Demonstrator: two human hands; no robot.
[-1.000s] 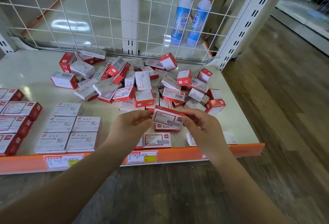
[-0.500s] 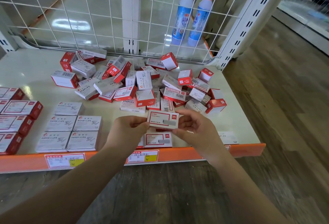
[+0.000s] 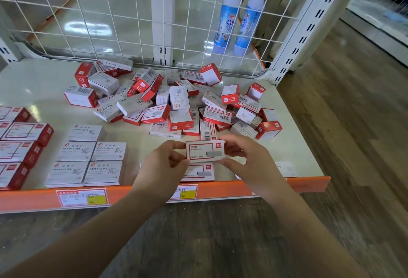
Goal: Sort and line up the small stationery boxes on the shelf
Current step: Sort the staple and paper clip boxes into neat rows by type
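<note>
Staple box (image 3: 205, 150), white with a red border on its top face, is held flat between both hands near the shelf's front edge. Left hand (image 3: 163, 167) pinches its left end with thumb and forefinger curled in; right hand (image 3: 249, 163) grips its right end the same way, fingers bent round the edge. Just below it, toward the front, a matching red-bordered box (image 3: 198, 172) lies on the shelf (image 3: 44, 83), partly hidden by the hands and the held box (whether the two boxes touch cannot be told).

Behind the hands a loose heap of small boxes (image 3: 176, 103) is spread across the middle of the shelf, red-and-white ones mixed with grey-white ones marked STAPLES, lying at all angles and some on top of others. To the left, grey-white paper clip boxes (image 3: 88, 158) stand in neat rows at the front, and further left larger red-bordered boxes (image 3: 22, 145) are lined up in a column at the frame's edge.

An orange price strip (image 3: 132, 193) with labels runs along the shelf front. A white wire grid (image 3: 99, 12) closes the back, and two blue bottles with red caps (image 3: 238, 17) stand beyond it.
</note>
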